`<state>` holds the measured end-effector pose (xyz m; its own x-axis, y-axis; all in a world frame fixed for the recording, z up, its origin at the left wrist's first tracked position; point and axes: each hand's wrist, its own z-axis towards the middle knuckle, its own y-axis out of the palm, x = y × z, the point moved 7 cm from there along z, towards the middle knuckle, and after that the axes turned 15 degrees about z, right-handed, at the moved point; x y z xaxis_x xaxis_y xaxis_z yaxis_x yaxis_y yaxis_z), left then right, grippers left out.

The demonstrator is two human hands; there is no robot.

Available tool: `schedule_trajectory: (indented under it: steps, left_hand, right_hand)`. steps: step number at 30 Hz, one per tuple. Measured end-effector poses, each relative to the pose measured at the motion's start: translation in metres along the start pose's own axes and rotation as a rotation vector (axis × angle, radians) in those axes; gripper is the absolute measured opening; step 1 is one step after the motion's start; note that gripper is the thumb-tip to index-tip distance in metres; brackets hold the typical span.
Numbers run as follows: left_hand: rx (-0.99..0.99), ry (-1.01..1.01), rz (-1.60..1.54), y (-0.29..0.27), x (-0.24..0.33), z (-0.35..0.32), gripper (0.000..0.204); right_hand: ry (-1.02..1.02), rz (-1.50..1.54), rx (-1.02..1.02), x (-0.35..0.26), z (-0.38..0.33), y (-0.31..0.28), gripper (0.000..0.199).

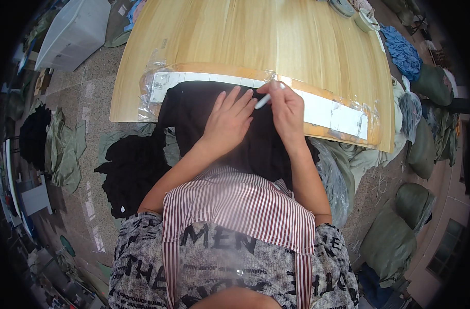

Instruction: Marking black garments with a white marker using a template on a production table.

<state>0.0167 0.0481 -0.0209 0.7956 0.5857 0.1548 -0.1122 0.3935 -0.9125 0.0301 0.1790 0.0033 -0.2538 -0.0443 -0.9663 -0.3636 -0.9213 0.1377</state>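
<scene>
Cloth of plain black fabric (186, 110) lies at the centre of the frame, draped over the near edge of a pale wood-grain tabletop (209, 36). Its upper edge overlaps a long white ruled strip (335, 117), which is fixed along an orange-brown flat board (193, 67). Clear adhesive tape (155, 63) covers both ends of the strip.

Left hand (229, 117): palm down on the cloth, fingers extended and slightly spread toward the upper edge; no object is grasped. Right hand (286, 110): positioned just right of the left hand, thumb and fingers pinching a slim white pen-shaped marker (263, 101). The marker is tilted, lower end toward the left fingertips. Contact between its tip and the cloth cannot be determined.

A crumpled heap of black fabric (129, 172) hangs below the tabletop, left of centre. A burgundy-and-white striped apron (245, 201) covers the person's front, lower centre of the frame.

Surroundings: a translucent white plastic bin (73, 36) stands at the upper left; a bunched blue cloth (401, 52) lies at the upper right; stuffed grey-green sacks (392, 239) rest on the floor at the lower right.
</scene>
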Motion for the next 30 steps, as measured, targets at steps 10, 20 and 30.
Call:
schedule_trajectory:
  steps: [10,20,30]
  left_hand:
    - [0.016,-0.017,-0.009,0.002,-0.004,0.001,0.040]
    - [0.038,-0.036,-0.014,0.002,-0.006,0.000,0.037]
    - [0.069,-0.053,-0.079,0.005,-0.010,-0.001,0.038]
  right_hand:
    - [0.080,-0.258,-0.047,0.043,0.009,0.012,0.015]
    - [-0.076,-0.749,-0.070,0.024,0.023,0.036,0.018]
    - [0.165,-0.285,-0.272,0.043,0.032,0.082,0.014]
